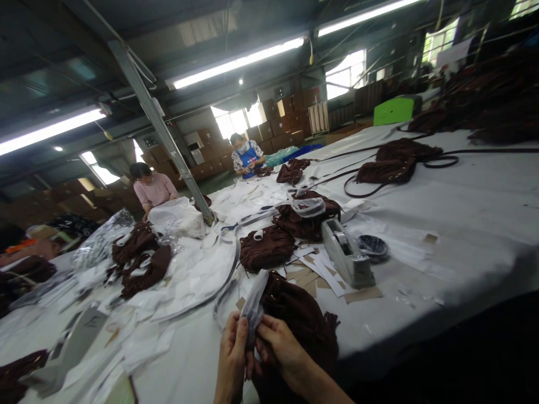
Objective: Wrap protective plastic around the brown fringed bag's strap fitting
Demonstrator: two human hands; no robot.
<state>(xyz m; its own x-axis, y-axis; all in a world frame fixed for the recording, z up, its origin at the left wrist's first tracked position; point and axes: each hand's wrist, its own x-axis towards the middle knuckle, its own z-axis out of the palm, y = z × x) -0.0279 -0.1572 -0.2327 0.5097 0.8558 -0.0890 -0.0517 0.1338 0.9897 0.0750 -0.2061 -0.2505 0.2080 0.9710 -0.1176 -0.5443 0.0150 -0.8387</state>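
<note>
My left hand (234,343) is closed on a strip of thin, whitish translucent wrapping (255,294), thumb pointing up along it. From the other side, my right hand (280,340) pinches the lower part of the same wrapping. Both hands are close together at the near edge of the table. Right beneath and beyond them lies a dark brown fringed bag (301,314), partly hidden by my right hand and forearm. A pale strap-like loop (219,306) curves out left of the wrapping; whether the wrapping encloses a strap is unclear.
A grey tape dispenser (347,258) stands right of the bag, beside a dark roll (372,247) and paper strips (322,272). More brown bags (267,247) cover the white table (475,224). Another dispenser (69,348) sits left. A metal post (168,140) rises mid-table; two people (246,157) work beyond.
</note>
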